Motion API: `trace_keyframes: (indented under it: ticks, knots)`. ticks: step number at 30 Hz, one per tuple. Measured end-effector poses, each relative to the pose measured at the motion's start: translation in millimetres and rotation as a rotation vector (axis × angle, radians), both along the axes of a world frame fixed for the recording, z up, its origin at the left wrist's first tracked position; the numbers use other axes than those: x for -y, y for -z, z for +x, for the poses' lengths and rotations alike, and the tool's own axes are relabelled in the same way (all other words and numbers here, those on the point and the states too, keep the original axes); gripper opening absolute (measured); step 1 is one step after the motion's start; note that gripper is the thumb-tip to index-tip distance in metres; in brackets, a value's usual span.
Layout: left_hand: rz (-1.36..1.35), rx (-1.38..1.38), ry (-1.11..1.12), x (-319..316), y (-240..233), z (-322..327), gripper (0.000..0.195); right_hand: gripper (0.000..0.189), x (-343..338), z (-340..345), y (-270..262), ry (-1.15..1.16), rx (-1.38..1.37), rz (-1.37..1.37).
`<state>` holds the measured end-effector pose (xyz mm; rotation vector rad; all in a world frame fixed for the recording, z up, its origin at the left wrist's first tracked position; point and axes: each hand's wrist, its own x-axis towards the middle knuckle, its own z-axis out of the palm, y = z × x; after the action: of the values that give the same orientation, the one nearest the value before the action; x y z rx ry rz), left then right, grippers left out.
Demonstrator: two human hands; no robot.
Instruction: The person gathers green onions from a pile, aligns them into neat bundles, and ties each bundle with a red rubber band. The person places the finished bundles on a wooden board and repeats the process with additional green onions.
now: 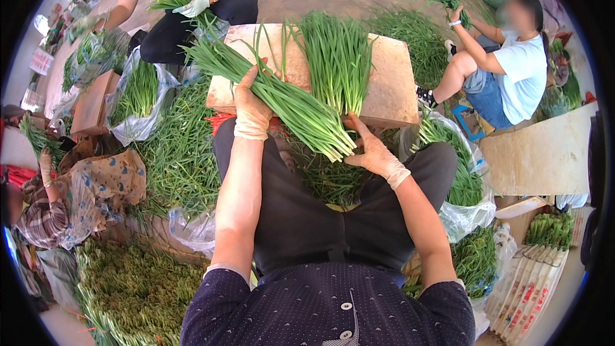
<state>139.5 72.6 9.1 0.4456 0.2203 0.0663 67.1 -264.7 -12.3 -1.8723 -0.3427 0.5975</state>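
My left hand (pixel 254 101), in a thin glove, grips a bundle of garlic chives (pixel 293 105) around its leafy middle. The bundle slants, with its pale stem ends low on the right, above my knees. At those ends is my right hand (pixel 375 151), also gloved, its thumb and fingers spread; whether the fingertips touch the stems is hard to tell. A second pile of garlic chives (pixel 336 62) lies on the low wooden block (pixel 391 81) before me, stems towards me. Loose leaves (pixel 284 53) lie beside it.
Cut leaves (pixel 182 139) cover the floor on the left. Plastic bags of chives (pixel 461 173) flank me. A dense mass of stems (pixel 139 293) lies lower left. Co-workers sit at front left (pixel 187 14), right (pixel 514 57) and left (pixel 48 206). A board (pixel 538 149) stands right.
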Motion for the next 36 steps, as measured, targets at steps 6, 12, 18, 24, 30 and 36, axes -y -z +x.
trace_keyframes:
  ticks: [6,12,18,24,30,36]
  knots:
    - [-0.077,0.35,0.095,-12.4,-1.1,-6.6,0.056,0.032,2.7,6.6,-19.5,-0.12,0.111,-0.171]
    - [-0.116,0.626,0.2,-20.8,-1.3,-12.4,0.064,0.014,53.6,12.0,-38.9,0.035,0.0,0.091]
    - [-0.125,0.658,0.218,-18.2,-5.5,-9.4,0.062,0.069,47.4,-9.3,-25.5,-0.149,0.341,-0.459]
    - [0.009,0.582,0.192,-2.6,-1.3,-10.1,0.072,0.037,-14.0,-24.1,-23.6,-0.092,1.062,-0.305]
    - [-0.061,0.632,0.207,-10.9,-0.7,-13.2,0.064,0.013,13.3,-7.7,-23.2,-0.504,0.537,-0.657]
    - [-0.067,0.599,0.241,-3.1,1.0,-10.4,0.063,0.022,6.8,-19.4,-39.8,0.007,0.37,-0.058]
